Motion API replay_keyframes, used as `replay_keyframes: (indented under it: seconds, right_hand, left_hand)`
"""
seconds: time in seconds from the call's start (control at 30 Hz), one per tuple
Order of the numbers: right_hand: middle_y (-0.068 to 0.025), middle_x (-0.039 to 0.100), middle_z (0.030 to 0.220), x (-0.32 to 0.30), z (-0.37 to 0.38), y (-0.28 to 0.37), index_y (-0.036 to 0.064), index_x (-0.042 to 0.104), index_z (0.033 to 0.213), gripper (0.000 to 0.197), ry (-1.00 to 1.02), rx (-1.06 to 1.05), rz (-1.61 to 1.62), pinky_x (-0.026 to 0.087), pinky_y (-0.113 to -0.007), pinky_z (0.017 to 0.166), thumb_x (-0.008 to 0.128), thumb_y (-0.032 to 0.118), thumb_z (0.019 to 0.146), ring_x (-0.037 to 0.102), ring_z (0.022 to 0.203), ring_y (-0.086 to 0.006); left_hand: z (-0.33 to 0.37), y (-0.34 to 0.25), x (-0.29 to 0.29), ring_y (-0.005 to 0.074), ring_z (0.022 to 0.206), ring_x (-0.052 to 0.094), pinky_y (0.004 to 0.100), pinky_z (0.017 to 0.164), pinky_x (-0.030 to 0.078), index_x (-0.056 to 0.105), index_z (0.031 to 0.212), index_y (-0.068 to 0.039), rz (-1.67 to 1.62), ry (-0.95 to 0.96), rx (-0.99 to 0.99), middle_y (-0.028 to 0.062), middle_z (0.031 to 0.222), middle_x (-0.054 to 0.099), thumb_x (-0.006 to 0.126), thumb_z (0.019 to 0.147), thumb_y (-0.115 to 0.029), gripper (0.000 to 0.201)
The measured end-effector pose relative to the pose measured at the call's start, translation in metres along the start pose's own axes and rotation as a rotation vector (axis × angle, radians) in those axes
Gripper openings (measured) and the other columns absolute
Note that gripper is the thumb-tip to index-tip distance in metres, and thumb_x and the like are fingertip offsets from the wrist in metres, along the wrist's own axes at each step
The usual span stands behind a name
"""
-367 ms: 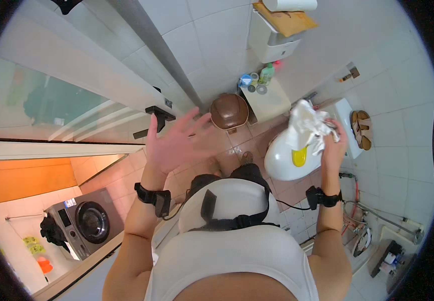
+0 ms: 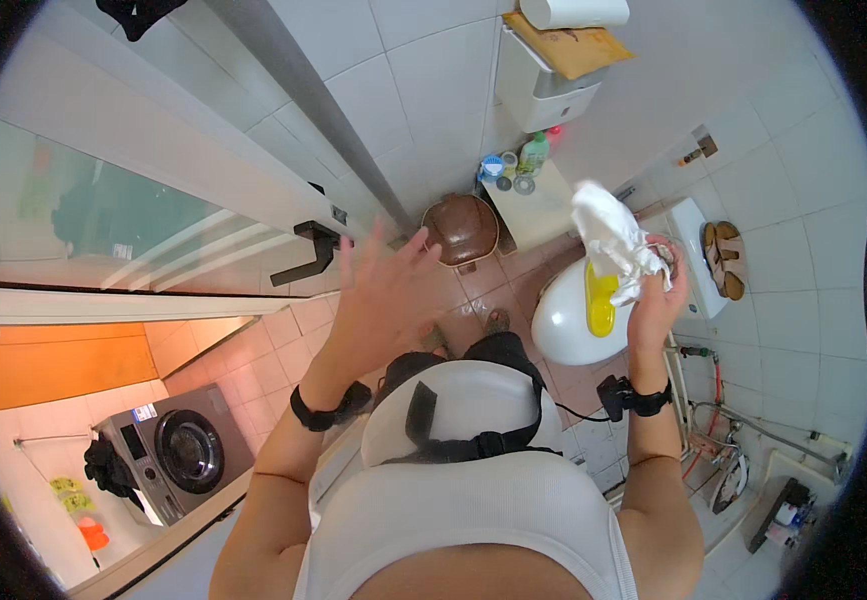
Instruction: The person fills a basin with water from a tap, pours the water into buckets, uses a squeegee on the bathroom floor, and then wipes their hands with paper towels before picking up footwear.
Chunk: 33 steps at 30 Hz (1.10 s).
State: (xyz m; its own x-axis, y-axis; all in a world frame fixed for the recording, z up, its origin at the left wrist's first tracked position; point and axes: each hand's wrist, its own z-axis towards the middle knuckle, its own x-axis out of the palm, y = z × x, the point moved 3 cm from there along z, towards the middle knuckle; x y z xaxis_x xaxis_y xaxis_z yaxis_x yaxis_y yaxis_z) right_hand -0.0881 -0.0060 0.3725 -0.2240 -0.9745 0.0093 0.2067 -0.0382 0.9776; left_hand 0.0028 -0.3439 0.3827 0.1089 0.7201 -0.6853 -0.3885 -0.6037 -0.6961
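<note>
Crumpled white cloth or paper (image 2: 615, 240) is bunched in the fingers of my right hand (image 2: 656, 305), its loose end sticking up to the left; I cannot tell which material it is. Below it lies the white toilet (image 2: 563, 318) with a yellow patch or handle (image 2: 601, 305) on its lid, partly covered by the bundle. My left hand (image 2: 378, 300) is held up with its fingers spread, blurred by motion and holding nothing. It is nearest to the black door handle (image 2: 311, 255) and the brown bin (image 2: 461, 232).
A pale cabinet (image 2: 536, 207) with several bottles stands by the back wall, under a white wall dispenser (image 2: 543, 95). Sandals (image 2: 723, 258) rest by the toilet tank. Hoses (image 2: 713, 420) run along the right wall. Through the doorway at left stands a grey washing machine (image 2: 188, 450).
My left hand has moved right, away from the door side, its fingers still spread. The white bundle has shifted slightly, its loose end now raised, and more of the yellow part shows.
</note>
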Motion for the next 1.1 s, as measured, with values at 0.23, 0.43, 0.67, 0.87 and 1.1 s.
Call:
replay_keyframes:
  seconds: [0.23, 0.43, 0.67, 0.87, 1.1]
  right_hand:
    - [-0.0135, 0.061, 0.100, 0.061, -0.040, 0.042, -0.0018, 0.060, 0.104, 0.035, 0.398, -0.329, -0.156, 0.046, -0.034, 0.086, 0.058, 0.002, 0.069, 0.058, 0.094, -0.0220]
    - [-0.0121, 0.055, 0.118, 0.129, -0.061, 0.043, 0.0055, 0.060, 0.116, 0.046, 1.030, -0.765, -0.300, 0.045, -0.043, 0.093, 0.069, 0.010, 0.071, 0.055, 0.109, -0.0322]
    - [-0.0097, 0.059, 0.116, 0.105, -0.055, 0.001, 0.0093, 0.057, 0.120, 0.050, 1.167, -0.742, -0.318, 0.047, -0.039, 0.091, 0.059, 0.000, 0.071, 0.058, 0.106, -0.0287]
    - [-0.0130, 0.061, 0.106, 0.041, -0.025, -0.055, 0.0051, 0.056, 0.110, 0.044, 0.883, -0.439, -0.526, 0.048, -0.035, 0.085, 0.058, -0.008, 0.069, 0.060, 0.095, -0.0293]
    - [-0.0080, 0.058, 0.094, 0.049, -0.030, -0.017, 0.0020, 0.050, 0.104, 0.030, 0.391, -0.193, -0.208, 0.047, -0.030, 0.081, 0.059, -0.007, 0.077, 0.058, 0.090, -0.0173]
  left_hand:
    - [0.027, -0.043, 0.027, 0.0326, 0.133, 0.030, 0.0627, 0.104, 0.018, 0.041, 0.135, -0.014, 0.551, 0.144, 0.102, 0.0075, 0.139, 0.040, 0.073, 0.070, -0.027, 0.074]
    - [0.018, -0.032, 0.055, 0.0362, 0.112, 0.051, 0.0415, 0.108, 0.028, 0.010, 0.142, 0.004, 0.393, -0.088, 0.022, 0.0156, 0.124, 0.052, 0.063, 0.080, -0.014, 0.083]
    - [0.014, -0.036, 0.056, 0.0208, 0.123, 0.044, 0.0674, 0.104, 0.014, 0.062, 0.104, -0.014, 0.523, 0.309, 0.268, 0.0061, 0.119, 0.056, 0.064, 0.077, -0.025, 0.029]
    - [0.015, -0.042, 0.030, 0.0260, 0.130, 0.036, 0.0710, 0.100, 0.015, 0.062, 0.106, -0.014, 0.499, 0.133, 0.276, 0.0033, 0.130, 0.049, 0.067, 0.072, -0.021, 0.035]
    - [0.021, 0.010, 0.058, 0.0310, 0.131, 0.035, 0.0473, 0.105, 0.029, 0.049, 0.126, -0.009, -0.332, -0.043, -0.179, 0.0118, 0.130, 0.049, 0.063, 0.084, -0.021, 0.046]
